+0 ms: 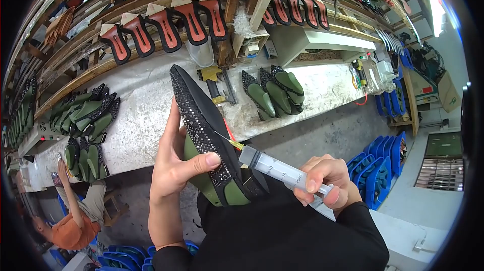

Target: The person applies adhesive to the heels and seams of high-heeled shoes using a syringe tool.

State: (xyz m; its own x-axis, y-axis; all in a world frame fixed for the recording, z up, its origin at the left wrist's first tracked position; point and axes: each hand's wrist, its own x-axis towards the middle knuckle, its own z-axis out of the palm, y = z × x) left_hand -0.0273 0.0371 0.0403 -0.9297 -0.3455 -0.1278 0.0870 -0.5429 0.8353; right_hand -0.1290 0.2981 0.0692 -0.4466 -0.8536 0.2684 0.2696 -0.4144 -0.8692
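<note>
Wrapped round a pointed shoe [199, 122], my left hand [176, 157] presses its thumb against the studded black side. Green lining or last [233, 194] shows at the shoe's heel end, and the dark sole faces right. My right hand [325, 180] grips a clear plastic syringe [277, 168] by its barrel end and plunger. The syringe has a yellow-green needle hub [235, 144], and its thin needle tip lies right at the edge between sole and upper.
A nail gun [214, 84] lies on the speckled workbench [136, 135] beside green-filled shoes [275, 92]. More shoes [91, 109] stand at left. Red-and-black soles [169, 29] line the rack above. Blue bins [378, 170] stand at right. A person in orange [75, 230] sits lower left.
</note>
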